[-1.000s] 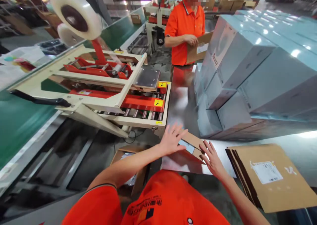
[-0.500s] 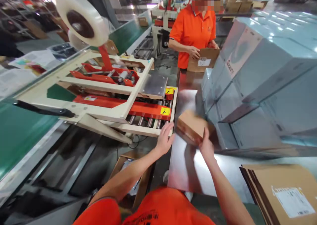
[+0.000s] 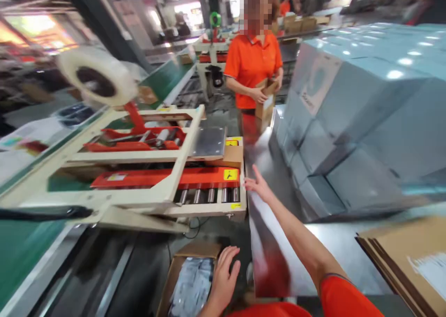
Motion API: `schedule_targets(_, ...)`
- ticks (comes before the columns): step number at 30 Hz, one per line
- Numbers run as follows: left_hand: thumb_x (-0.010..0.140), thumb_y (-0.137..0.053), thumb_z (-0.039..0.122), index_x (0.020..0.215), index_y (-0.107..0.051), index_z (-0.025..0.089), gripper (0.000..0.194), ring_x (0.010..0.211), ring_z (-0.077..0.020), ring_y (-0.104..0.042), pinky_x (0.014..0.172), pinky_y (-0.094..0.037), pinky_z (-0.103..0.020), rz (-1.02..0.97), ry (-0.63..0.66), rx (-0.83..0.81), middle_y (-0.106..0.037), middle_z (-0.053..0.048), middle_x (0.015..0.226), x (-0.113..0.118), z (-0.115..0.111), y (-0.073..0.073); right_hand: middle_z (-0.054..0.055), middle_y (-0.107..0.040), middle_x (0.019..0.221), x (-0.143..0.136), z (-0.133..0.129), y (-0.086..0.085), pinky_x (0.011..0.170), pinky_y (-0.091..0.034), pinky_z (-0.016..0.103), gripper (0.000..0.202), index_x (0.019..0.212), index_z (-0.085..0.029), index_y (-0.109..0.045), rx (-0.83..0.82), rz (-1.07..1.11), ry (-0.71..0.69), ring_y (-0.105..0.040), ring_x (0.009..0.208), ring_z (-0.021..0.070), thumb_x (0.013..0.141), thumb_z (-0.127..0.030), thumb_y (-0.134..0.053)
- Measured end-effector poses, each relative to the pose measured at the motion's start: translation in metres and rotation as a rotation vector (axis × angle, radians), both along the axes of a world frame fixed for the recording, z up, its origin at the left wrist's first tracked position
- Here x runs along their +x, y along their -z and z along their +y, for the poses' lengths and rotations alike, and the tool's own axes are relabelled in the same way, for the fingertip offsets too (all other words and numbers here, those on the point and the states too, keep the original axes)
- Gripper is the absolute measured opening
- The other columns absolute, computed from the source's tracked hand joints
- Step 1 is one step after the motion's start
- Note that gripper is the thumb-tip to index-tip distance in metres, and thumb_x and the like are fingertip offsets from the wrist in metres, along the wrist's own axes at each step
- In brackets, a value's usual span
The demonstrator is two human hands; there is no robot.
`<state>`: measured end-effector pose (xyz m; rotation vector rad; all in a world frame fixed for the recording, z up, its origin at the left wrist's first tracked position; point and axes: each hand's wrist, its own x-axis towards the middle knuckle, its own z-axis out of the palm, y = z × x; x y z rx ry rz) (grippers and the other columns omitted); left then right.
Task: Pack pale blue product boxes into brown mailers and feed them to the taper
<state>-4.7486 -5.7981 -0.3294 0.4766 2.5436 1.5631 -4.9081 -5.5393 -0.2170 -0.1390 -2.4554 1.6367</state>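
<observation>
Brown cardboard marks the box [image 3: 232,156] at the table end of the machine [image 3: 205,211], behind the red guide [image 3: 202,177] and partly hidden by the steel plate [image 3: 209,141]. Near it, the right hand [image 3: 260,187] reaches out over the table [image 3: 331,242], fingers spread wide, with nothing in its grasp; from where I stand I can't tell whether a fingertip brushes the machine's edge. The left hand [image 3: 223,277] hangs lower, half open and loosely curled, holding nothing that I can see, right beside an open carton [image 3: 197,249] with grey packets [image 3: 193,284] in it. Whether it touches the carton's side, I can't say. Rollers [image 3: 211,195] show in front of the red guide, and a big whitish roll [image 3: 95,81] sits above the machine. On the table's right rises a stack of pale blue boxes [image 3: 369,98], with flat cardboard [image 3: 393,256] lying nearer. Farther off, a co-worker [image 3: 253,70] in orange holds a labelled carton [image 3: 266,101] in both hands.
</observation>
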Motion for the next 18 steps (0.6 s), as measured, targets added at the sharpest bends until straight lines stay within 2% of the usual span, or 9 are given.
schedule_targets(3,0.093,-0.048,0.040,0.113,-0.072,0.029,0.033,0.122,-0.0282,-0.063,0.110,-0.048,-0.052,0.015,0.263,0.051,-0.071,-0.010,0.123,-0.001,0.062,-0.023,0.003,-0.077,0.099,0.129,0.037,0.026,0.084,-0.060,0.036,0.059,0.135,-0.028,-0.058,0.174,-0.012,0.089,-0.072,0.088,0.0196,0.079,-0.042,-0.066)
schedule_targets(5,0.093,-0.048,0.036,0.113,-0.071,0.027,0.032,0.116,-0.0271,-0.065,0.106,-0.051,-0.050,-0.015,0.452,0.074,-0.072,-0.010,0.119,0.008,0.103,-0.032,0.007,-0.076,0.104,0.230,0.084,0.028,0.092,-0.057,0.043,0.042,0.112,-0.025,-0.071,0.275,-0.055,0.321,-0.072,0.094,0.0251,0.081,-0.051,-0.059)
schedule_targets(6,0.094,-0.047,0.034,0.114,-0.070,0.026,0.032,0.115,-0.0265,-0.066,0.105,-0.052,-0.048,-0.029,0.546,0.067,-0.073,-0.010,0.119,0.015,0.126,-0.036,0.013,-0.074,0.111,0.281,0.111,0.025,0.096,-0.054,0.050,0.047,0.112,-0.021,-0.070,0.302,-0.080,0.488,-0.070,0.100,0.0298,0.084,-0.053,-0.050)
schedule_targets(8,0.094,-0.046,0.030,0.121,-0.067,0.021,0.035,0.117,-0.0265,-0.066,0.105,-0.052,-0.046,-0.036,0.717,0.025,-0.071,-0.011,0.124,0.032,0.179,-0.044,0.026,-0.066,0.123,0.377,0.160,0.016,0.101,-0.044,0.065,0.064,0.129,-0.009,-0.059,0.367,-0.179,0.858,-0.063,0.114,0.0408,0.088,-0.053,-0.038)
schedule_targets(10,0.093,-0.047,0.027,0.129,-0.062,0.016,0.041,0.126,-0.0278,-0.060,0.111,-0.047,-0.044,-0.012,0.850,-0.020,-0.065,-0.013,0.134,0.051,0.241,-0.052,0.033,-0.060,0.129,0.453,0.193,0.015,0.098,-0.043,0.068,0.074,0.142,-0.001,-0.045,0.434,-0.445,1.148,-0.060,0.118,0.0466,0.088,-0.052,-0.037)
schedule_targets(11,0.092,-0.050,0.027,0.134,-0.059,0.014,0.044,0.132,-0.0283,-0.055,0.114,-0.043,-0.041,0.002,0.896,-0.035,-0.060,-0.014,0.141,0.060,0.274,-0.056,0.034,-0.060,0.128,0.481,0.201,0.018,0.096,-0.045,0.065,0.078,0.144,0.000,-0.041,0.444,-0.594,1.219,-0.061,0.116,0.0469,0.087,-0.053,-0.040)
schedule_targets(13,0.091,-0.055,0.027,0.140,-0.052,0.012,0.052,0.142,-0.0300,-0.044,0.118,-0.036,-0.040,0.011,0.930,-0.064,-0.048,-0.017,0.152,0.077,0.337,-0.063,0.030,-0.067,0.120,0.515,0.204,0.030,0.088,-0.052,0.057,0.079,0.145,-0.004,-0.043,0.416,-0.784,1.231,-0.068,0.106,0.0436,0.086,-0.056,-0.044)
schedule_targets(16,0.088,-0.059,0.026,0.139,-0.048,0.007,0.056,0.144,-0.0360,-0.040,0.118,-0.032,-0.047,-0.024,0.872,-0.127,-0.038,-0.026,0.156,0.096,0.412,-0.068,0.021,-0.074,0.107,0.524,0.189,0.054,0.080,-0.056,0.050,0.074,0.141,-0.013,-0.050,0.343,-0.720,1.174,-0.073,0.094,0.0375,0.086,-0.063,-0.044)
schedule_targets(18,0.086,-0.062,0.026,0.131,-0.051,0.005,0.051,0.140,-0.0381,-0.044,0.116,-0.033,-0.052,-0.049,0.812,-0.142,-0.041,-0.031,0.151,0.104,0.441,-0.068,0.020,-0.074,0.111,0.519,0.177,0.067,0.083,-0.057,0.048,0.075,0.142,-0.014,-0.049,0.306,-0.674,1.156,-0.073,0.098,0.0354,0.088,-0.064,-0.042)
